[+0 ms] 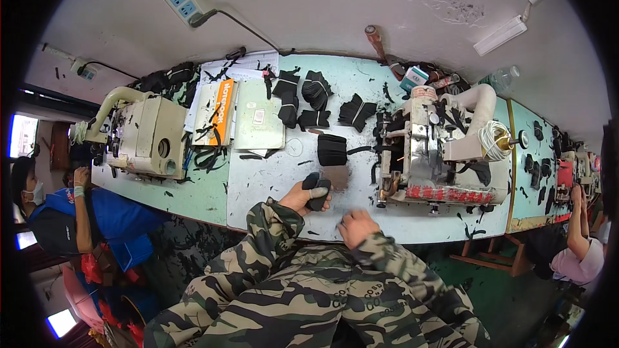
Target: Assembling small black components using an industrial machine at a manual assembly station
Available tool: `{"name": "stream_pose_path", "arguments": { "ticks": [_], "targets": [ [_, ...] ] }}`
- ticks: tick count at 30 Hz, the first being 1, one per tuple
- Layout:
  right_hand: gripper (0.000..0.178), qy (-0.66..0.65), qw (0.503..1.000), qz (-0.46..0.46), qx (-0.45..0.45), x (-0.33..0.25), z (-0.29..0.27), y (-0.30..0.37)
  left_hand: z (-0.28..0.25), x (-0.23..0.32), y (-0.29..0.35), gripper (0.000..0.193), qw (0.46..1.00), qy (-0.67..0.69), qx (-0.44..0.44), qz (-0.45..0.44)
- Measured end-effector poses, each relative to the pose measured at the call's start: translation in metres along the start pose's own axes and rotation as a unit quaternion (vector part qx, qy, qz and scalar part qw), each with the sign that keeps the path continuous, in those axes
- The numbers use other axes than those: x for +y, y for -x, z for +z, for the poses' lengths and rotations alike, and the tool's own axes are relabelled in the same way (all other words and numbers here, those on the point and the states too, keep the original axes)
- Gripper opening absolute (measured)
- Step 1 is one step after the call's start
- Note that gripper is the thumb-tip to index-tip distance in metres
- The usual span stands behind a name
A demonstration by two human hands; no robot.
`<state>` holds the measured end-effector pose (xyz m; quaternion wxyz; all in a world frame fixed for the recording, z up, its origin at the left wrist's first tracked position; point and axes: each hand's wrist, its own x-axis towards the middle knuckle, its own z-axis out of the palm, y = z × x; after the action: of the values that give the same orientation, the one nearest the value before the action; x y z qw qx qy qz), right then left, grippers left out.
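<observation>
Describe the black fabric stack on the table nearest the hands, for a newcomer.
On the pale table, find the big red-marked sewing machine. The black fabric stack lies left of it, just beyond the left hand. The bundles behind look less square, farther from that hand.

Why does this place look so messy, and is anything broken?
Black scraps litter the table and floor, as if nobody tidied. A dark, rough patch marks the wall, upper right; I can't tell whether it's dirt or damage.
</observation>
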<state>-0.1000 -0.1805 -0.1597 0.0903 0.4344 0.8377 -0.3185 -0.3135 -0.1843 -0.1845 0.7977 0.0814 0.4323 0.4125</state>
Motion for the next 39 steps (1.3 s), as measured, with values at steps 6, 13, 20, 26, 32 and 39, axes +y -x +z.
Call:
{"name": "stream_pose_path", "arguments": {
  "ticks": [6,13,20,26,32,39],
  "targets": [
    [0.03,-0.325,0.916,-0.015,0.235,0.016,-0.025,0.006,0.044,-0.027,-0.018,0.04,0.995,-0.057,-0.081,-0.007],
    [0.013,-0.235,0.922,-0.009,0.308,0.036,-0.023,0.015,0.064,-0.054,-0.025,0.041,0.991,-0.088,-0.095,0.013],
    [0.013,-0.11,0.957,-0.038,0.264,0.028,-0.023,0.029,0.074,-0.056,-0.009,0.037,0.986,-0.151,-0.068,0.001],
    [0.014,-0.202,0.924,-0.099,0.31,-0.009,-0.059,0.043,0.055,-0.046,0.007,0.031,0.987,0.001,0.145,0.071],
    [0.012,-0.063,0.929,-0.253,0.264,-0.03,-0.039,0.03,0.052,-0.048,0.025,0.039,0.992,0.081,0.04,0.086],
    [0.016,-0.148,0.943,-0.194,0.227,-0.053,-0.02,0.015,0.04,-0.051,0.034,0.04,0.963,-0.064,0.19,0.178]
  ]
}}
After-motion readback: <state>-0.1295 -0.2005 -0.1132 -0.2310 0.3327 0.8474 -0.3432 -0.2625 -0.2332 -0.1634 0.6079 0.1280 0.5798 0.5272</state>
